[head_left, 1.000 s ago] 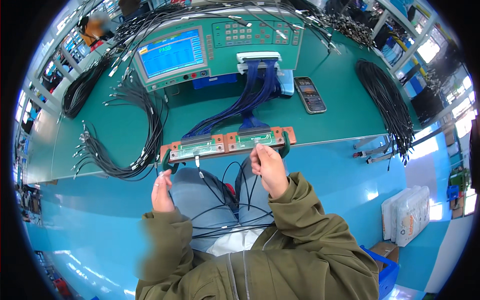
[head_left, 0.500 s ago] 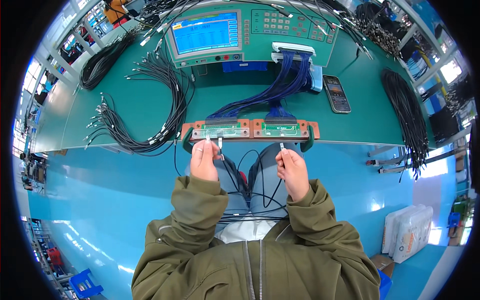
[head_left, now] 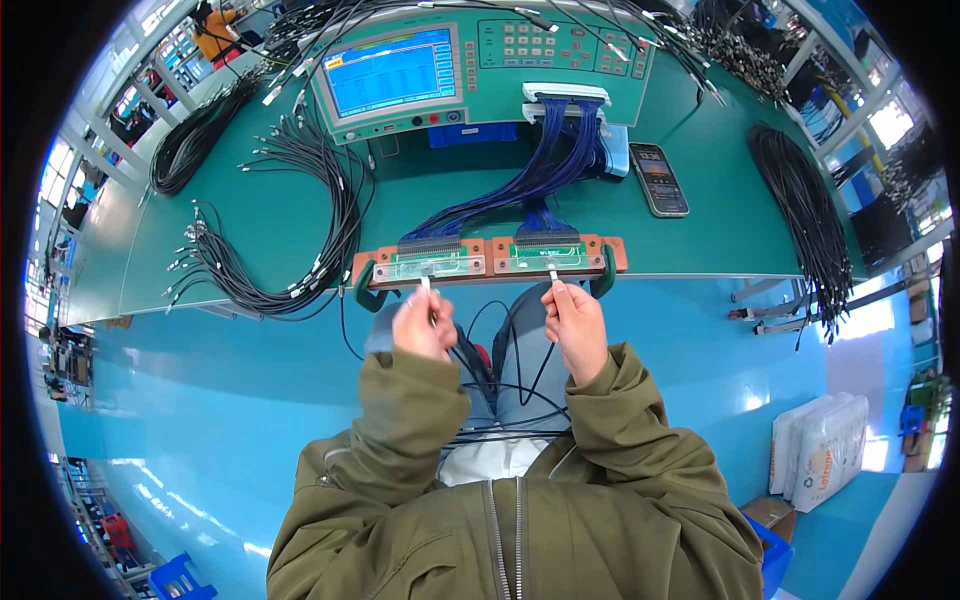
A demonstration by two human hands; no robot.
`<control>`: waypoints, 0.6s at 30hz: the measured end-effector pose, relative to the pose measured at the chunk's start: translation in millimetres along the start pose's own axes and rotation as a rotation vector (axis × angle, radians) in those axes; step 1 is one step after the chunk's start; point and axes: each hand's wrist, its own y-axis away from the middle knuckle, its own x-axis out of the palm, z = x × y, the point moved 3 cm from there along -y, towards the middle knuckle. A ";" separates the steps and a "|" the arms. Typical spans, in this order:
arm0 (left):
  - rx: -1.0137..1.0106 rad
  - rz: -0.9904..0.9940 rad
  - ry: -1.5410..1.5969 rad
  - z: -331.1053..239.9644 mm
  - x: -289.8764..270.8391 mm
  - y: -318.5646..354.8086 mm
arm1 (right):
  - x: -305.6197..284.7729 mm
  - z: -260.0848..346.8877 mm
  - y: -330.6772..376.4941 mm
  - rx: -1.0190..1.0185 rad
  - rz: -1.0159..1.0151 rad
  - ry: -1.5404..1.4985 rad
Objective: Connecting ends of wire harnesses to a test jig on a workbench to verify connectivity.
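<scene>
A brown test fixture with two green circuit boards (head_left: 543,254) sits at the table's front edge. My left hand (head_left: 424,328) is closed at the left board, a pale cable plug (head_left: 426,284) pinched between thumb and finger; the hand is slightly blurred. At the right board my right hand (head_left: 577,328) pinches another cable plug (head_left: 554,274), its tip up against the board's front edge. Whether either plug is fully seated cannot be made out. Black cables (head_left: 510,388) from the plugs loop down across my lap.
Behind the fixture stands a green tester (head_left: 550,50) with a lit screen, joined to it by blue ribbon wires (head_left: 515,190). Bundles of black cables lie left (head_left: 325,215) and right (head_left: 805,225). A phone (head_left: 660,180) rests right of the wires. Dark green handles (head_left: 368,287) flank the fixture.
My right hand has brought its plug up to the right board. The left hand has shifted right, to where a plug hung from the left board. The whole view has shifted slightly.
</scene>
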 end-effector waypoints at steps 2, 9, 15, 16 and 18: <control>-0.081 0.056 -0.006 13.7 1.3 18.5 | -0.1 0.2 -0.9 0.002 0.004 0.009; -0.166 0.039 -0.022 12.8 -3.9 13.6 | 4.5 -3.4 -0.4 -0.023 -0.003 0.013; -0.119 0.057 -0.114 1.9 -15.2 -5.1 | 7.6 -8.8 2.0 -0.082 -0.104 -0.003; -0.112 0.063 -0.139 0.4 -17.5 -8.4 | 7.3 -9.8 2.1 -0.084 -0.129 -0.005; -0.109 0.066 -0.163 0.2 -18.0 -11.5 | 6.7 -10.1 1.8 -0.083 -0.156 -0.005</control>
